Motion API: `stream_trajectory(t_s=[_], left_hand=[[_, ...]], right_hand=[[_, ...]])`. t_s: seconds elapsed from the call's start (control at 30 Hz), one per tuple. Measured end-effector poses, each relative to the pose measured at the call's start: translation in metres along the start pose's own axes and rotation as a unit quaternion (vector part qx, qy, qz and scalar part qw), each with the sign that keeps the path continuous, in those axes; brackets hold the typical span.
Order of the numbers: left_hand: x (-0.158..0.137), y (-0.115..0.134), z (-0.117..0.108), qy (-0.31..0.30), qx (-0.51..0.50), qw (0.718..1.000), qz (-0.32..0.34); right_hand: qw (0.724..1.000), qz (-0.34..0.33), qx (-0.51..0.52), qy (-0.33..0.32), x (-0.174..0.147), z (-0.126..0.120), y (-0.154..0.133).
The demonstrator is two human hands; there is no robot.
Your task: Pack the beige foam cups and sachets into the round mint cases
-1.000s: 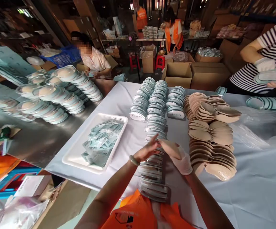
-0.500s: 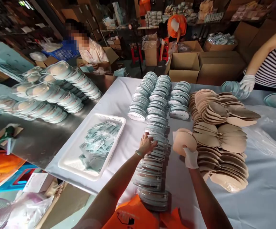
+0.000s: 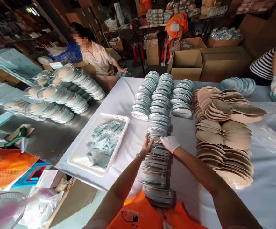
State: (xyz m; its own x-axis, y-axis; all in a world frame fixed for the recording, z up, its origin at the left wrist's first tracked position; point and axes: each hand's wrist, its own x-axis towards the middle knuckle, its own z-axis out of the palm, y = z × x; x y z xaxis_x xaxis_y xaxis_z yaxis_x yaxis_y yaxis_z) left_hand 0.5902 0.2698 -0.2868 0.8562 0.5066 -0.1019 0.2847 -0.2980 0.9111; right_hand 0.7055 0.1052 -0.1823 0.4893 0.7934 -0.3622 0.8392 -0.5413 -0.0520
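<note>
Beige, the pad (image 3: 157, 139) between my hands lies over the row of clear plastic cases (image 3: 154, 163) running from the near edge of the table (image 3: 184, 181) towards its far one. My gloved right hand (image 3: 170, 144) pinches its right end; my bare left hand (image 3: 147, 145) is at the other, fingers slightly apart (whether they grip, I cannot tell). I judge this step to be fitting the pad into the row; the next move would call for light, even pressure, neighbours undisturbed.

Orange vest (image 3: 148, 218), dark logo (image 3: 130, 216), bracelet (image 3: 140, 156), white glove (image 3: 170, 144).
</note>
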Motion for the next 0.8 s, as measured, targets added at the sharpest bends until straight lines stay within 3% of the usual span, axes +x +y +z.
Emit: stream_trajectory(t_s=[0.17,0.23,0.3,0.37,0.43,0.47,0.53,0.6,0.7,0.8], left_hand=[[-0.002,0.006,0.002,0.003,-0.01,0.999,-0.041],[-0.002,0.009,0.001,0.0,-0.006,0.999,-0.05],[-0.002,0.011,-0.004,-0.008,0.007,0.999,-0.033],[-0.004,0.011,-0.012,-0.023,0.018,1.0,-0.005],[-0.013,0.008,-0.024,-0.035,0.029,0.999,0.014],[-0.021,0.005,-0.031,-0.04,0.035,0.998,0.015],[-0.045,-0.004,-0.041,-0.052,0.046,0.998,0.004],[-0.077,-0.013,-0.044,-0.06,0.045,0.997,-0.012],[-0.12,-0.022,-0.032,-0.05,0.019,0.997,-0.047],[-0.141,-0.026,-0.018,-0.038,0.008,0.996,-0.079]], right_hand=[[0.999,0.009,0.008,-0.048,0.002,-0.027,-0.023],[0.999,0.028,0.035,0.004,-0.018,-0.022,-0.02],[0.985,0.052,0.092,0.136,-0.055,0.007,-0.021],[0.952,0.012,0.156,0.264,-0.106,0.055,-0.037],[0.93,-0.105,0.184,0.301,-0.159,0.111,-0.067],[0.922,-0.12,0.19,0.315,-0.181,0.136,-0.084],[0.925,-0.066,0.222,0.301,-0.208,0.174,-0.115],[0.931,0.002,0.254,0.263,-0.21,0.192,-0.138],[0.939,0.032,0.264,0.219,-0.188,0.196,-0.157],[0.941,0.034,0.259,0.213,-0.174,0.195,-0.168]])
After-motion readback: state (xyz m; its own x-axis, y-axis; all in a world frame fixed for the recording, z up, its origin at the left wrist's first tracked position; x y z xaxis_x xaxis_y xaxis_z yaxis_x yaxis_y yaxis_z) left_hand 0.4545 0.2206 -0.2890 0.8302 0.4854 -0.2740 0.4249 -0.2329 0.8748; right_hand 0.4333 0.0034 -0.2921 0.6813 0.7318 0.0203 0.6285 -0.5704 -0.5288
